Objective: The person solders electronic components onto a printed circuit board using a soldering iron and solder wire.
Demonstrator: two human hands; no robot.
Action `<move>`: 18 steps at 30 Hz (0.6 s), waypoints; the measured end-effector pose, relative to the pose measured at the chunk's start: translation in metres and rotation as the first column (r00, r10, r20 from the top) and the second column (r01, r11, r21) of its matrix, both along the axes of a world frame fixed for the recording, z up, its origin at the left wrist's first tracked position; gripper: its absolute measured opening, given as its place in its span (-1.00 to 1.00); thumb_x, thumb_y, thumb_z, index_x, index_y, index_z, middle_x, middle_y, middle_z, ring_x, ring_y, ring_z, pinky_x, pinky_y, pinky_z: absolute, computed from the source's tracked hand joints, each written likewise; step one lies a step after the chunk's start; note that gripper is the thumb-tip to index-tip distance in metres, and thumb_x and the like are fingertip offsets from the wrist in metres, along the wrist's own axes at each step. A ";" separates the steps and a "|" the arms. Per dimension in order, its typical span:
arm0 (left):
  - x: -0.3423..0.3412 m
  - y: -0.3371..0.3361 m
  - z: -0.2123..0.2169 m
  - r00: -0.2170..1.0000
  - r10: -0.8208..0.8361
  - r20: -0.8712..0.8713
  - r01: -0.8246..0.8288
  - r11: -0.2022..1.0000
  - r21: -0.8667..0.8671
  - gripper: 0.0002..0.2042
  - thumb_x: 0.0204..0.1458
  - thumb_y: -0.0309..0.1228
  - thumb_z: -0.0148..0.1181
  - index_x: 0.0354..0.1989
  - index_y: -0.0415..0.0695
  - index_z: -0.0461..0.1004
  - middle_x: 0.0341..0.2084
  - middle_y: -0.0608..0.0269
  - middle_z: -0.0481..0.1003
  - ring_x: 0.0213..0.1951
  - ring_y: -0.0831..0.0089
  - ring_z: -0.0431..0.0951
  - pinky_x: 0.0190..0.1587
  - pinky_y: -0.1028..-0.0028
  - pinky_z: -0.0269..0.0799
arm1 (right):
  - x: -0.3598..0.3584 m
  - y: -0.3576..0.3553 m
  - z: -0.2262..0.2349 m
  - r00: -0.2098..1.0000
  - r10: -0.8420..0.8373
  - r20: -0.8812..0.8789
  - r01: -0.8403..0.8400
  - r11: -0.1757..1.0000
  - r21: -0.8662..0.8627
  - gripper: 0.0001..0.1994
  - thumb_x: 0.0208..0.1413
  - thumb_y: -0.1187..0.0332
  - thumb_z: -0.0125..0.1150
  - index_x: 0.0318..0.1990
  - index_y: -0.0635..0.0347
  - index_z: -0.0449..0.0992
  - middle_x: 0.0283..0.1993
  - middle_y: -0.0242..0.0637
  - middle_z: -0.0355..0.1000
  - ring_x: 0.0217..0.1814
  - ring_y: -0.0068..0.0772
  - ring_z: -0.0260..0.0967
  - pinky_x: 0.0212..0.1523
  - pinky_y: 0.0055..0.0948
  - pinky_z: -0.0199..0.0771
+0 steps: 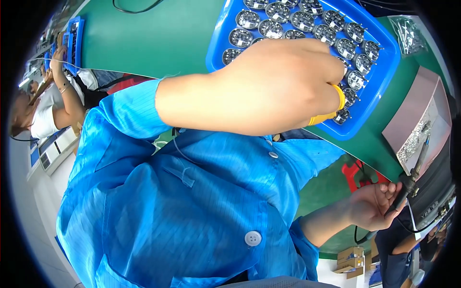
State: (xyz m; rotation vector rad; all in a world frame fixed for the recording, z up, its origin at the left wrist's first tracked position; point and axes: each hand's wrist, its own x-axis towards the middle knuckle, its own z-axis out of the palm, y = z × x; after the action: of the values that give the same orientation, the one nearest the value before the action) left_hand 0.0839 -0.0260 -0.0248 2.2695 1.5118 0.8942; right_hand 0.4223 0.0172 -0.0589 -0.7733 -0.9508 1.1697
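Observation:
My left hand (288,86) reaches across the near part of a blue plastic tray (213,53), its back toward me and its fingers curled under. Yellow finger covers (341,97) show on its fingers. The fingertips are hidden, so I cannot see what they hold. Rows of small round electronic assemblies (302,21) with metal rims and short wire ends fill the tray. At the lower right, my right hand (377,206) is closed round the black handle of a soldering iron (412,183). The iron points up, its tip over an open pinkish box (413,108) containing silvery bits.
The tray rests on a green work mat (139,38). A clear bag of small parts (408,36) lies beyond the tray's right side. A black ribbed case (434,180) and cables are beside the iron. Another person (53,110) sits at the far left by blue trays (74,43).

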 end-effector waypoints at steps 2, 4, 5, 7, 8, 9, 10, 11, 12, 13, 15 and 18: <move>-0.003 -0.003 0.001 0.995 0.002 0.101 -0.004 1.000 0.019 -0.85 -0.25 -0.41 0.41 -0.50 -0.11 0.55 -0.43 0.25 0.47 -0.27 0.25 0.53 -0.30 0.33 0.53 | -0.002 0.002 0.006 0.997 0.064 -0.049 -0.063 0.998 0.009 -0.49 0.28 0.15 -0.07 0.11 0.51 0.44 0.01 0.20 0.48 -0.13 -0.22 0.43 -0.18 -0.42 0.43; -0.012 -0.010 0.010 0.962 0.034 0.272 -0.054 0.996 0.066 -0.78 -0.21 -0.51 0.53 -0.35 -0.17 0.64 -0.34 0.15 0.49 -0.40 0.29 0.51 -0.40 0.42 0.42 | -0.007 0.005 0.011 0.983 0.065 -0.174 -0.069 0.997 -0.020 -0.49 0.27 0.17 -0.07 0.12 0.51 0.44 0.05 0.20 0.45 -0.10 -0.22 0.41 -0.19 -0.41 0.42; -0.024 -0.012 0.014 0.959 0.000 0.283 -0.028 0.995 0.094 -0.74 -0.19 -0.52 0.54 -0.28 -0.21 0.66 -0.34 0.16 0.50 -0.42 0.32 0.52 -0.41 0.43 0.41 | -0.006 0.008 0.011 0.988 0.021 -0.152 -0.025 1.000 -0.019 -0.49 0.27 0.17 -0.07 0.13 0.51 0.43 0.08 0.19 0.44 -0.11 -0.21 0.39 -0.20 -0.41 0.41; -0.045 -0.026 0.020 0.966 0.066 0.252 -0.088 0.993 0.078 -0.78 -0.15 -0.59 0.47 -0.29 -0.28 0.60 -0.30 0.12 0.48 -0.36 0.34 0.51 -0.34 0.45 0.41 | -0.010 0.014 0.018 0.979 0.061 -0.197 -0.067 0.998 -0.020 -0.49 0.27 0.17 -0.07 0.14 0.51 0.41 0.10 0.19 0.42 -0.09 -0.20 0.40 -0.18 -0.42 0.41; -0.058 -0.030 0.020 0.971 0.083 0.226 -0.099 0.993 0.062 -0.79 -0.09 -0.62 0.42 -0.26 -0.30 0.57 -0.26 0.10 0.48 -0.32 0.36 0.50 -0.30 0.45 0.42 | -0.012 0.017 0.022 0.967 0.091 -0.237 -0.099 0.995 -0.023 -0.49 0.28 0.18 -0.07 0.16 0.52 0.40 0.12 0.18 0.41 -0.08 -0.20 0.40 -0.16 -0.42 0.42; -0.067 -0.046 0.010 0.893 0.228 0.387 -0.238 0.971 -0.024 -0.82 -0.02 -0.64 0.35 -0.22 -0.32 0.54 -0.22 0.10 0.46 -0.28 0.39 0.49 -0.26 0.47 0.41 | -0.010 0.019 0.024 0.951 0.180 -0.250 -0.186 0.983 0.000 -0.53 0.27 0.24 -0.02 0.15 0.51 0.39 0.15 0.19 0.38 0.03 -0.16 0.42 -0.04 -0.42 0.47; -0.074 -0.065 0.000 0.769 0.381 0.514 -0.369 0.920 -0.130 -0.84 0.05 -0.65 0.27 -0.19 -0.34 0.50 -0.17 0.09 0.44 -0.24 0.42 0.47 -0.22 0.48 0.40 | -0.015 0.023 0.026 0.946 0.197 -0.257 -0.202 0.979 0.007 -0.53 0.27 0.24 -0.02 0.15 0.51 0.39 0.15 0.19 0.38 0.03 -0.16 0.42 -0.04 -0.42 0.47; -0.083 -0.065 -0.008 0.778 0.338 0.530 -0.384 0.923 -0.026 -0.84 0.09 -0.67 0.22 -0.15 -0.35 0.48 -0.15 0.10 0.43 -0.23 0.43 0.46 -0.20 0.50 0.40 | -0.018 0.026 0.030 0.941 0.161 -0.298 -0.173 0.985 -0.015 -0.55 0.26 0.29 0.00 0.15 0.55 0.36 0.14 0.21 0.38 0.10 -0.12 0.41 0.02 -0.41 0.48; -0.091 -0.065 -0.015 0.788 0.295 0.540 -0.396 0.915 0.078 -0.84 0.13 -0.68 0.16 -0.12 -0.35 0.47 -0.12 0.11 0.42 -0.22 0.45 0.45 -0.19 0.51 0.39 | -0.022 0.029 0.032 0.932 0.125 -0.339 -0.146 0.989 -0.037 -0.56 0.26 0.34 0.01 0.14 0.58 0.34 0.14 0.23 0.37 0.16 -0.09 0.40 0.08 -0.39 0.49; -0.093 -0.072 -0.017 0.630 0.344 0.696 -0.465 0.885 -0.016 -0.82 0.07 -0.68 0.28 -0.14 -0.32 0.51 -0.16 0.22 0.45 -0.20 0.53 0.52 -0.12 0.57 0.43 | -0.023 0.032 0.034 0.932 0.132 -0.337 -0.151 0.988 -0.031 -0.56 0.26 0.34 0.01 0.14 0.58 0.34 0.14 0.23 0.37 0.16 -0.09 0.40 0.08 -0.39 0.49; -0.100 -0.082 -0.019 0.560 0.449 0.696 -0.533 0.839 -0.112 -0.84 0.11 -0.64 0.26 -0.14 -0.31 0.51 -0.16 0.26 0.47 -0.18 0.53 0.54 -0.10 0.58 0.44 | -0.027 0.038 0.036 0.897 0.106 -0.429 -0.151 0.986 -0.073 -0.59 0.25 0.47 0.00 0.14 0.68 0.27 0.17 0.28 0.32 0.22 -0.02 0.37 0.20 -0.31 0.49; -0.106 -0.092 -0.026 0.527 0.480 0.701 -0.561 0.816 -0.137 -0.85 0.13 -0.61 0.25 -0.13 -0.30 0.51 -0.15 0.27 0.48 -0.18 0.55 0.54 -0.10 0.58 0.45 | -0.038 0.044 0.042 0.865 0.120 -0.486 -0.189 0.977 -0.094 -0.58 0.27 0.53 -0.05 0.17 0.74 0.17 0.26 0.30 0.22 0.24 0.01 0.34 0.30 -0.25 0.43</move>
State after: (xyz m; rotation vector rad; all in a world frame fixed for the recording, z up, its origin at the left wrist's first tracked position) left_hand -0.0225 -0.1183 -0.0510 1.1733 1.7492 1.7978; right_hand 0.3844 0.0615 -0.0174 -0.4815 -0.5243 1.4951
